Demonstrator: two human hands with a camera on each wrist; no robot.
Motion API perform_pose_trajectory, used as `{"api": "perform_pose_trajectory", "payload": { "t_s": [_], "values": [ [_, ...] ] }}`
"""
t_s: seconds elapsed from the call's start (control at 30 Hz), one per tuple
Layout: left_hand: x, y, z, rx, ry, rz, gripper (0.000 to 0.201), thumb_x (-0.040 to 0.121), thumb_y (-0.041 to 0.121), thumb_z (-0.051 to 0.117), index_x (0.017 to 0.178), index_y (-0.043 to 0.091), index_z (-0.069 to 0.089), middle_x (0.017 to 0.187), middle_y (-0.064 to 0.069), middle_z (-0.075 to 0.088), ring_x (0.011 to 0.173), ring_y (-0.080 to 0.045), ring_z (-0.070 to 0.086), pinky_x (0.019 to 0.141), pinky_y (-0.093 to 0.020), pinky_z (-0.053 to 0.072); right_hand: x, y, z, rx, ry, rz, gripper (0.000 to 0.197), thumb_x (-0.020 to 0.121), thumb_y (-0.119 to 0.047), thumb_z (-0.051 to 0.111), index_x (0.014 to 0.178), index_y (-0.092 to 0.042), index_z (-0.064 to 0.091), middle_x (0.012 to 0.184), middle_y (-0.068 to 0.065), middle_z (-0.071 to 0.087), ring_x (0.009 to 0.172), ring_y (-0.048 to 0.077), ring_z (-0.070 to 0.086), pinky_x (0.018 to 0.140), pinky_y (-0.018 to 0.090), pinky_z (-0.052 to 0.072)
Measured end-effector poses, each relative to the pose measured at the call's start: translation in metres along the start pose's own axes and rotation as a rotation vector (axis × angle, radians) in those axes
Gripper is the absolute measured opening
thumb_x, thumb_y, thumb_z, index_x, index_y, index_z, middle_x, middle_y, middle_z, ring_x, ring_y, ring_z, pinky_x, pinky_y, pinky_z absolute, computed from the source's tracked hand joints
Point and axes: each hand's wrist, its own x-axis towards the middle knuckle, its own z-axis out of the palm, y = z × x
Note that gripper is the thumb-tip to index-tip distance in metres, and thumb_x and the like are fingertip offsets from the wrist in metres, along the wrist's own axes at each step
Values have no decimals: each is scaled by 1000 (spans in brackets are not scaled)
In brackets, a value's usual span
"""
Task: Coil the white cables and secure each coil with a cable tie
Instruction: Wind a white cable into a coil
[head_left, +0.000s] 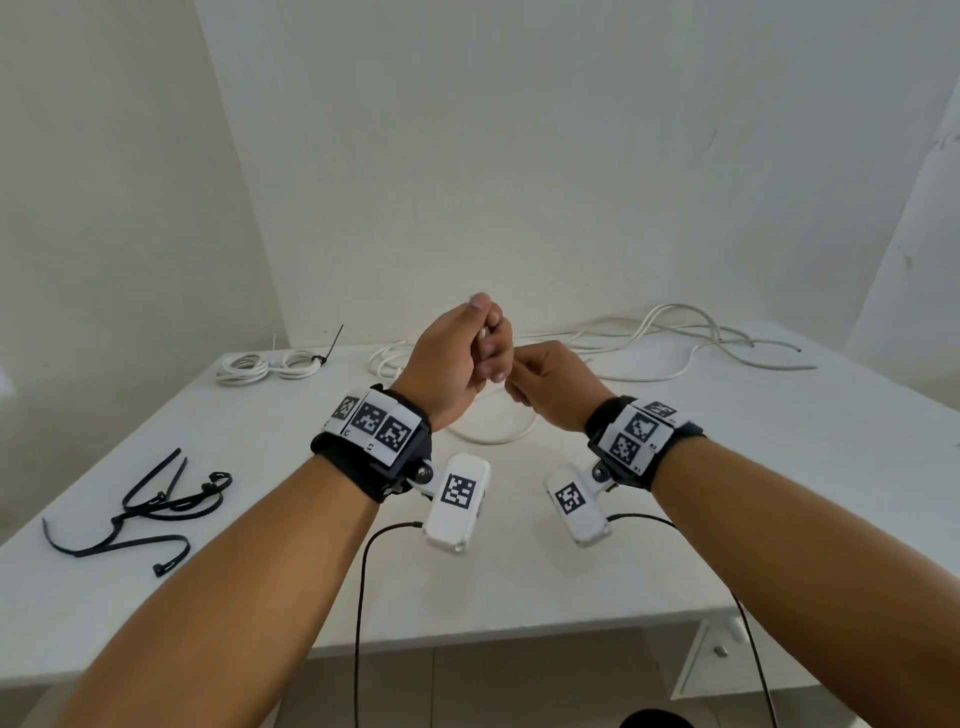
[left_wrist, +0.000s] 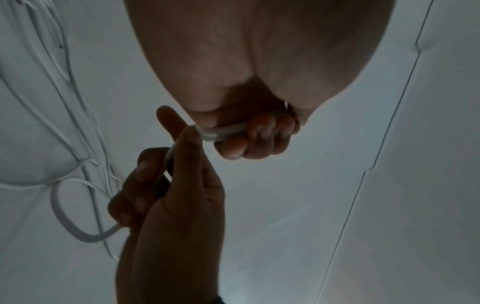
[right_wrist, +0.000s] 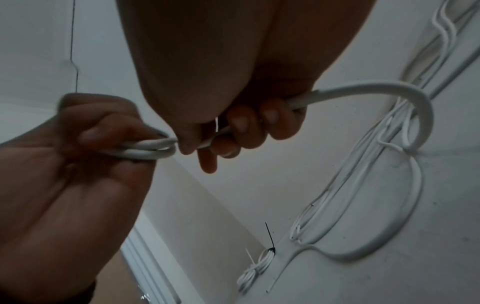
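Head view: at centre frame, above the bench (head_left: 675, 467), the left hand (head_left: 452, 358) grips a folded white cable (head_left: 493, 431). Right wrist view: the right hand (right_wrist: 233, 115) pinches the trailing run. Coiling has just begun; next, another loop must be fed leftward.

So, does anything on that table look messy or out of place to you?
Mostly the loose white cables sprawled in tangled loops along the far right of the table, not yet coiled. The spare black cable ties lie in a bent jumble at the near left. The finished coil looks tidy, though its tie tails stick up untrimmed.
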Motion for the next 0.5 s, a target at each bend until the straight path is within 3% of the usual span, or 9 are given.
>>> {"api": "perform_pose_trajectory", "payload": {
  "t_s": [0.1, 0.2, 0.37, 0.5],
  "values": [
    [8, -6, -2, 67, 61, 3, 32, 106, 23, 30, 77, 14, 40, 56, 4, 37, 45, -12, 34, 50, -24, 33, 0, 0, 4, -121, -34, -6, 43, 101, -32, 50, 59, -23, 55, 49, -13, 49, 43, 6, 38, 50, 19, 33],
    [17, -12, -8, 241, 133, 87, 34, 106, 20, 28, 74, 15, 38, 58, 3, 36, 48, -12, 33, 52, -24, 33, -3, 2, 9, -243, -94, -9, 43, 102, -38, 50, 69, -12, 56, 56, -5, 47, 48, 9, 38, 53, 25, 33],
    [29, -22, -23, 561, 189, 107, 32, 107, 23, 29, 77, 13, 36, 57, 8, 39, 50, -11, 36, 53, -22, 36, -9, -1, 12, -331, -155, -27, 33, 103, -34, 48, 81, -13, 62, 64, -3, 55, 59, 15, 50, 60, 32, 43],
    [35, -42, -37, 747, 153, 60, 26, 104, 31, 36, 84, 16, 37, 67, 2, 42, 57, -13, 39, 58, -27, 36, -9, -6, 14, -426, -185, -97, 29, 101, -28, 49, 91, -9, 69, 70, 2, 63, 64, 18, 55, 63, 35, 50]
  ]
}}
